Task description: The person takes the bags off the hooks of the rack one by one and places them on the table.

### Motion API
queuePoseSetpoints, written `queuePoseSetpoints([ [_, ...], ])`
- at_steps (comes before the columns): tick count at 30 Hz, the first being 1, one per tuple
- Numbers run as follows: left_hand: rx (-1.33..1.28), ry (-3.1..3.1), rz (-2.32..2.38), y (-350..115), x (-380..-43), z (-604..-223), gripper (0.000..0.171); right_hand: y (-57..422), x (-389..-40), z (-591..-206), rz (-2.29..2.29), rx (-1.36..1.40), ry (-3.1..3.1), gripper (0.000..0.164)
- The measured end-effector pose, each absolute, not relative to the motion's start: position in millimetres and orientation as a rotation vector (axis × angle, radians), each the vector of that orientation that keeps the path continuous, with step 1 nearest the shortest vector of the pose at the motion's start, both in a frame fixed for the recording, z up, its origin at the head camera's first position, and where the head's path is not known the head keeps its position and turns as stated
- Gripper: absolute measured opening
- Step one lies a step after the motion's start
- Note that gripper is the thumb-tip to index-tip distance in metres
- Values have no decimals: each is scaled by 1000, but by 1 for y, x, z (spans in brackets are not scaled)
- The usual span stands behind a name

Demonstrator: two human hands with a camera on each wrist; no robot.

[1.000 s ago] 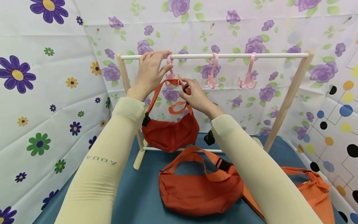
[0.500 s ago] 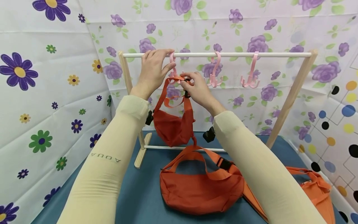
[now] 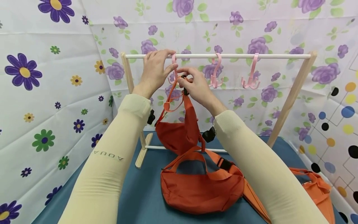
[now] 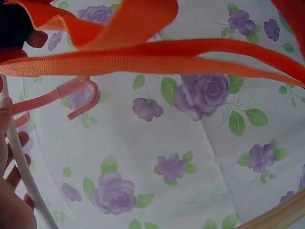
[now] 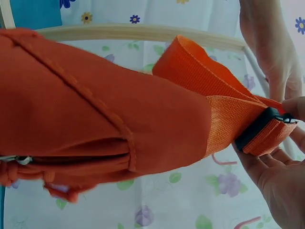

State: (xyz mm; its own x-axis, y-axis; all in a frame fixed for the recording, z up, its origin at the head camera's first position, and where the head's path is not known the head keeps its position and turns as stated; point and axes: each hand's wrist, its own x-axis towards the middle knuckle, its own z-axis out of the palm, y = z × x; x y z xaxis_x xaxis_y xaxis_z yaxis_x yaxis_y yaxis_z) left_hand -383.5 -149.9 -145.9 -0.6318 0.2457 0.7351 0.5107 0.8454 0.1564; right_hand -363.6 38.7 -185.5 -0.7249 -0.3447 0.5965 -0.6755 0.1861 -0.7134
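Note:
My left hand (image 3: 156, 70) grips the white rail (image 3: 237, 56) at the leftmost pink hook (image 3: 173, 59), with its thumb beside the hook's stem. My right hand (image 3: 198, 85) pinches the strap of a red-orange shoulder bag (image 3: 174, 133) by its black buckle (image 5: 257, 129). The bag hangs tilted from that hand, below the hook's prongs. In the right wrist view the orange strap (image 5: 200, 64) loops up from the bag body. The left wrist view shows a pink prong (image 4: 81, 93) just below the strap (image 4: 114, 62), which runs past it.
Two other pink hooks (image 3: 215, 73) (image 3: 251, 73) hang further right on the rail, both without bags. A second red-orange bag (image 3: 202, 193) lies on the blue table (image 3: 134, 193) in front. An orange bag (image 3: 318, 193) lies at right. Wooden posts (image 3: 292, 99) carry the rail.
My right hand has moved slightly up with the strap, bunching it near the hook. The strap has come away from the hook's prongs, and the bag has turned and narrowed. My left hand stays at the rail.

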Motion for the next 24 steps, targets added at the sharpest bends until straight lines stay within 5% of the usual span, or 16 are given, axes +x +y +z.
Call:
queuePoseSetpoints([
  [24,-567,-2334,-369,-150,-378,-146,58,43,-339,-186,1439,1000,-2231,33],
])
